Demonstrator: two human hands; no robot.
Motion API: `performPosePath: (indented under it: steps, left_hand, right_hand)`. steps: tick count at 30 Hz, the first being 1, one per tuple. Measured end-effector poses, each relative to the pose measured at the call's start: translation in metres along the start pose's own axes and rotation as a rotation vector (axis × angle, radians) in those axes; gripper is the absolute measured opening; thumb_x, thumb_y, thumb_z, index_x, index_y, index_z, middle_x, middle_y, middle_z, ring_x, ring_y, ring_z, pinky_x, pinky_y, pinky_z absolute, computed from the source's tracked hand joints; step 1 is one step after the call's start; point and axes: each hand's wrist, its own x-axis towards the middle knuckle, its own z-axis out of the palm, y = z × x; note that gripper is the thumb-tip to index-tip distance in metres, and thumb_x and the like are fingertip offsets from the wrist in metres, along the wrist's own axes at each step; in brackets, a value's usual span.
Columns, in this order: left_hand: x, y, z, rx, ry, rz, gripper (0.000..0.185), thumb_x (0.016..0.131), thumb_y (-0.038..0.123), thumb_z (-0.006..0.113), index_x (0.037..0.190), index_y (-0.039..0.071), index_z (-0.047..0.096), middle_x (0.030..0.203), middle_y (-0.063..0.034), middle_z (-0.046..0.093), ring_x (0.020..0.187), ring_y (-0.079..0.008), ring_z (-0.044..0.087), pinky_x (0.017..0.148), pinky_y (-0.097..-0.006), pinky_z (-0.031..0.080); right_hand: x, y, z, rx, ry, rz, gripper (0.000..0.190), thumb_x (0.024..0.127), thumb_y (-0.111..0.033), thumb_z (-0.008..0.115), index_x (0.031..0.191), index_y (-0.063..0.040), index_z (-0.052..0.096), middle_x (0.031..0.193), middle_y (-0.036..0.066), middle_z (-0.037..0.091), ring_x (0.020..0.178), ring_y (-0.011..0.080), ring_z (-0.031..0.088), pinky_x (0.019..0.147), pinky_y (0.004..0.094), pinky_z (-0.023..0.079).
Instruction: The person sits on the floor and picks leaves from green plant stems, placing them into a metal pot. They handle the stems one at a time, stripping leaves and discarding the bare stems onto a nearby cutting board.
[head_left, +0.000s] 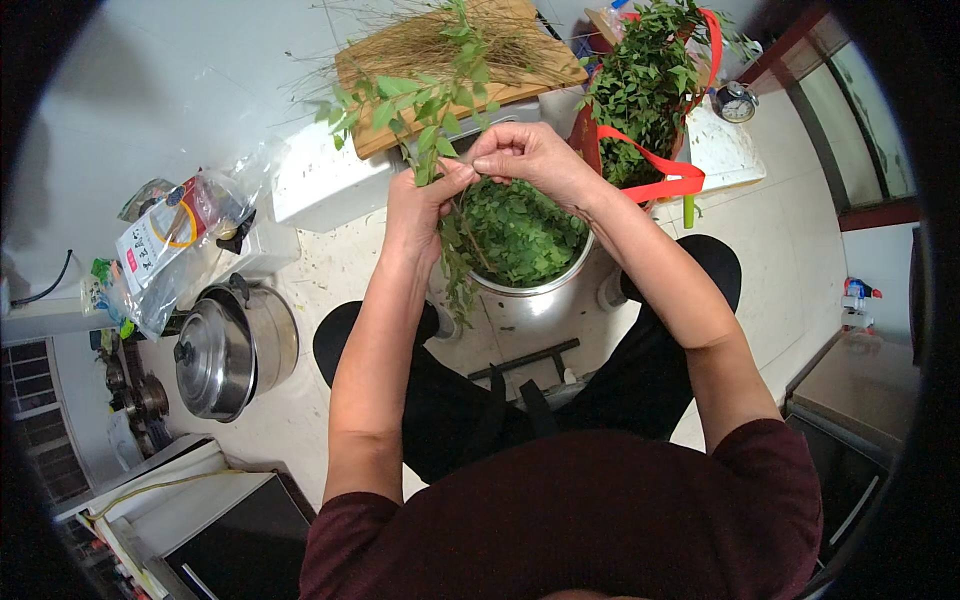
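My left hand (420, 206) grips leafy green stems (427, 112), whose tops rise above the fist while the lower ends hang below it. My right hand (529, 161) meets it at the fingertips, thumb and index finger pinched together near a stem. Whether a leaf or stem is between those right fingertips is too small to tell. Just below both hands stands a round metal pot (525, 291), filled with loose picked green leaves (517, 232). It sits on the tiled floor between my knees.
Bare twigs (465, 37) lie on a wooden board (375, 139) at the back. A red-handled bag (679, 184) holds leafy branches (645, 97), with an alarm clock (736, 102) beside it. On the left are a lidded steel pot (274, 337) and plastic packages (161, 232).
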Motion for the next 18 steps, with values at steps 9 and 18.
performPosePath:
  steps: [9, 18]
  left_hand:
    - [0.001, 0.0, -0.005, -0.017, 0.018, -0.026, 0.009, 0.069, 0.008, 0.068, 0.074, 0.004, 0.061, 0.067, -0.0011, 0.061, 0.049, -0.0028, 0.038, 0.044, -0.0174, 0.026]
    - [0.003, 0.0, -0.006, 0.032, -0.007, -0.052, 0.009, 0.069, 0.007, 0.068, 0.073, 0.004, 0.061, 0.068, -0.0018, 0.061, 0.05, -0.0041, 0.042, 0.047, -0.0186, 0.029]
  right_hand:
    - [-0.004, -0.003, -0.029, -0.693, 0.051, 0.058, 0.015, 0.081, -0.014, 0.06, 0.082, 0.001, 0.06, 0.071, 0.003, 0.054, 0.068, 0.0095, 0.05, 0.064, 0.0247, 0.041]
    - [-0.002, -0.02, -0.016, -0.508, 0.416, -0.422, 0.017, 0.073, -0.014, 0.065, 0.086, -0.004, 0.063, 0.071, 0.004, 0.048, 0.064, 0.0122, 0.047, 0.059, 0.0254, 0.04]
